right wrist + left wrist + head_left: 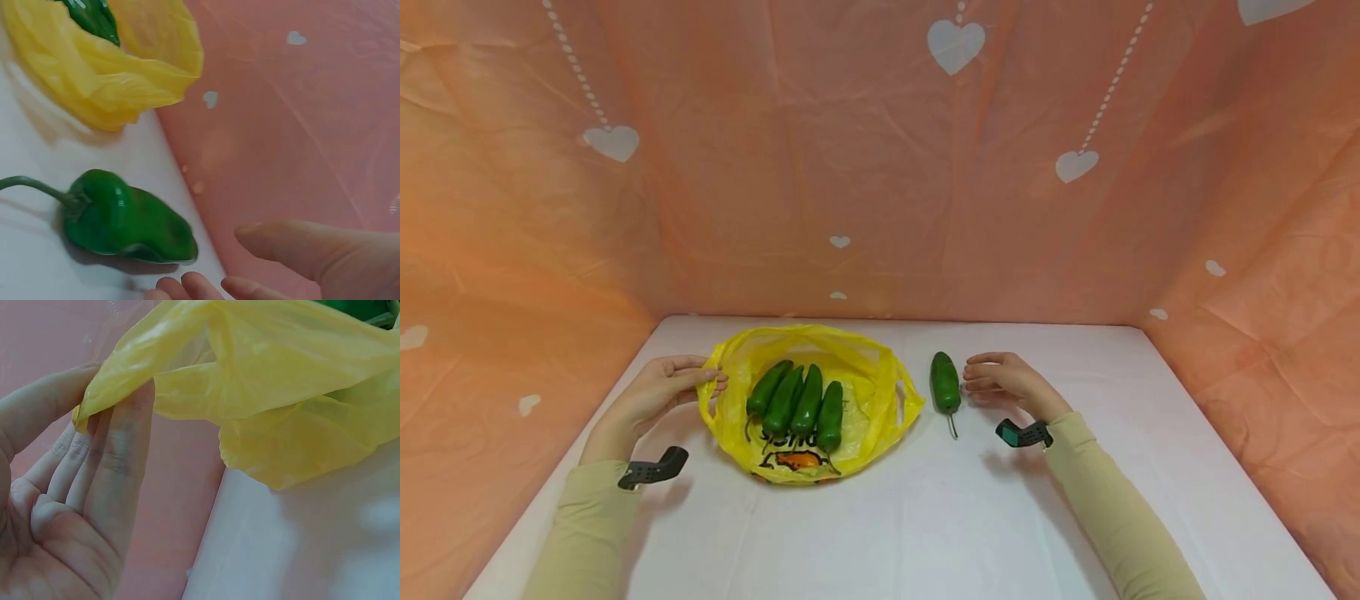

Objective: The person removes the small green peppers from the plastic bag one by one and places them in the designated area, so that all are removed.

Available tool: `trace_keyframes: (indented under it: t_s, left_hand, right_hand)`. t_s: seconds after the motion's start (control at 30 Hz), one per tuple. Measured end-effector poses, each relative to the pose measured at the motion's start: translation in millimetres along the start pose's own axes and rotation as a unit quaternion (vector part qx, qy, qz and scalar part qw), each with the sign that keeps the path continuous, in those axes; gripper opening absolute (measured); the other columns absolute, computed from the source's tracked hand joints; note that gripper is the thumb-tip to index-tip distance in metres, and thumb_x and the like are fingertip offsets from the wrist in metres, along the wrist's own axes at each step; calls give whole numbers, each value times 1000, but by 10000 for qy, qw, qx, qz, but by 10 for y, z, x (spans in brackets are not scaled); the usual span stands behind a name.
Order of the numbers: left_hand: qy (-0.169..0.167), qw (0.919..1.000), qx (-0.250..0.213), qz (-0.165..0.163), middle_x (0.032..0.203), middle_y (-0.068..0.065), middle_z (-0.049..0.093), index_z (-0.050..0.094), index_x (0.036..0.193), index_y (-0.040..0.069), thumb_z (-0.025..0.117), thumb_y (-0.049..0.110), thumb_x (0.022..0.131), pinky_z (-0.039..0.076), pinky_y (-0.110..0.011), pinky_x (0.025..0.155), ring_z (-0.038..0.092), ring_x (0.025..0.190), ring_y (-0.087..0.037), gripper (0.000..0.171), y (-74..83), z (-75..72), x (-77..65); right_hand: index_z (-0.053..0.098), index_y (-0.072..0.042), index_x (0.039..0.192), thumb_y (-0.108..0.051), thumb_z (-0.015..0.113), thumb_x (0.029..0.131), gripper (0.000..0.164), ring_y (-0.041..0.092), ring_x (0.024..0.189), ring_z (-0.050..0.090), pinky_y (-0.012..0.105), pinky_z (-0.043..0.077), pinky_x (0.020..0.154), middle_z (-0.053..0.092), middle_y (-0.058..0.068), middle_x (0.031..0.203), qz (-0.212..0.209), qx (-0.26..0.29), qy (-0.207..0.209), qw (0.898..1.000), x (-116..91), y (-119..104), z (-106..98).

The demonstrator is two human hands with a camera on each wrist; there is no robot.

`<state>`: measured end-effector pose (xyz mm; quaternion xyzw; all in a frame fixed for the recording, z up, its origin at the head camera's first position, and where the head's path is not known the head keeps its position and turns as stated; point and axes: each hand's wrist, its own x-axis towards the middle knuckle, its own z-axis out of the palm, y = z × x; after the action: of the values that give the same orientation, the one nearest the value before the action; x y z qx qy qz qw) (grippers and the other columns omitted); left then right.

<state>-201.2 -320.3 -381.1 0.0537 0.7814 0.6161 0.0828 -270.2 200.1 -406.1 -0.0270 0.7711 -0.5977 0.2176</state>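
A yellow plastic bag [868,417] lies with its mouth spread wide on the table. Several green chili peppers [807,402] rest side by side inside it. My left hand [658,390] pinches the bag's left handle between thumb and fingers; the left wrist view shows the yellow film [125,369] held at the fingertips. One more green pepper [945,383] lies on the table right of the bag, its stem toward me. Just right of that pepper is my right hand [1009,382], apart from it, with nothing in its grasp. In the right wrist view its thumb [275,247] stands away from the fingers.
The white table [880,533] ends at an orange-pink cloth backdrop [865,167] with white hearts, which rises at the back and both sides. Dark bands with small devices sit on the left wrist [653,469] and right wrist [1024,433].
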Motion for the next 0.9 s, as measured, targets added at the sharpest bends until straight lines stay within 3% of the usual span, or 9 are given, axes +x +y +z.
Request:
trace_keyframes:
  t_s: [0.3,0.9]
  left_hand:
    - [49,10000,-37,-48,98,-2,72,45,128,-19,60,21,96,55,-27,80,67,92,-12,53,14,2,-16]
    - [69,9999,16,-126,98,-1,72,48,126,-17,61,23,95,54,-25,81,67,91,-12,52,23,5,-25]
  right_hand:
    - [37,8,140,-15,57,97,52,38,117,54,47,44,99,50,28,132,-225,83,-185,9995,-62,-80,-93]
    - [38,3,142,-25,57,97,56,32,118,55,44,46,98,48,25,136,-208,175,-161,9995,-139,-267,-44]
